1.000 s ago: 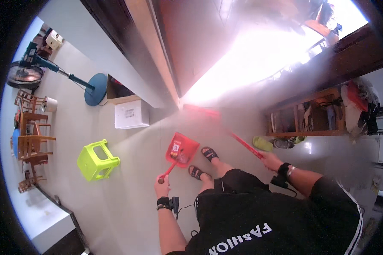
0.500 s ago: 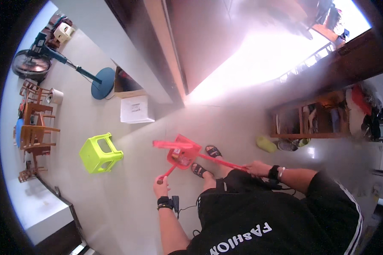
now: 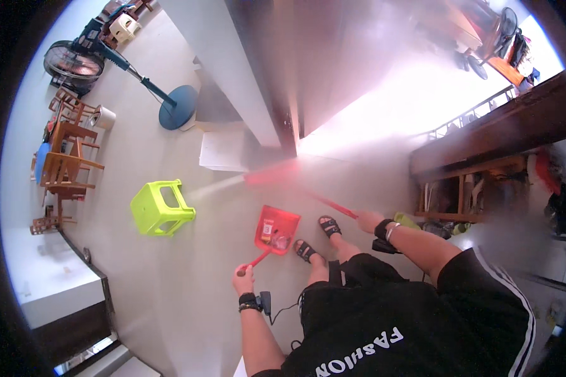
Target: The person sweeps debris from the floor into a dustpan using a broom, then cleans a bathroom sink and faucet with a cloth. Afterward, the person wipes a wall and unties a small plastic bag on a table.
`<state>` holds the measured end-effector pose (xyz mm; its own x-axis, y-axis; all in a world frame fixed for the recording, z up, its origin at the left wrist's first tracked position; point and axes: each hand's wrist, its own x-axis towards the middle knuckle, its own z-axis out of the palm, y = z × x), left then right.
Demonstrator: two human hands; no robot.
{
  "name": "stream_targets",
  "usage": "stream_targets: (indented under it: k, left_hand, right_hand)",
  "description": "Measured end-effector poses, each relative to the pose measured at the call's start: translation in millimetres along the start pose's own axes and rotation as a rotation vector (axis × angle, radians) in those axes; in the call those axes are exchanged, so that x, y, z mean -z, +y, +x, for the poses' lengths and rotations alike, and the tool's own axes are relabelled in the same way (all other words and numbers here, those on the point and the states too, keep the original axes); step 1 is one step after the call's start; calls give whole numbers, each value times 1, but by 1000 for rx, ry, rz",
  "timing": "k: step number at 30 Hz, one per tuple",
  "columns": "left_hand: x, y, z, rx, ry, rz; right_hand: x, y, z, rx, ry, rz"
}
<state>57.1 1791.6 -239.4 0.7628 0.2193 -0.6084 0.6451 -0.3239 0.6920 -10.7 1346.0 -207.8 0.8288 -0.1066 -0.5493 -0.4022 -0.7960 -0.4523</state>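
My left hand (image 3: 243, 278) is closed around the handle of a red dustpan (image 3: 285, 221), which rests on or close to the floor in front of my feet. Small bits of litter (image 3: 275, 237) lie in its pan, among them a pale piece with print and something clear. In my right hand (image 3: 370, 222) is the red stick of a broom (image 3: 271, 173). Its red head is stretched out ahead, beyond the dustpan and apart from it, near the white box. The broom head is blurred.
A lime green stool (image 3: 160, 210) stands on the left. Beyond it are a standing fan (image 3: 177, 108), a white box (image 3: 223, 151) at the wall's end and wooden chairs (image 3: 66, 164). A shelf rack (image 3: 471, 188) with shoes beside it stands at right.
The broom head has swung away from over the dustpan, forward toward the white box. My right hand has moved forward; the dustpan stays in my left hand, its litter now in plain sight.
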Motion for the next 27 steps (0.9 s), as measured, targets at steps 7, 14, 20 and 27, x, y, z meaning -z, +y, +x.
stream_targets:
  k: [7, 14, 20, 27]
  left_hand:
    - [-3, -3, 16, -6, -2, -33]
    - [8, -31, 19, -181, 31, 122]
    - [24, -48, 18, -173, 11, 97]
    - [23, -40, 25, -128, 48, 134]
  right_hand:
    - [0, -11, -54, -210, -494, 211]
    - [16, -9, -108, 104, -262, 64]
    - [1, 5, -83, -50, -44, -15]
    - [-19, -34, -69, -122, -450, 269]
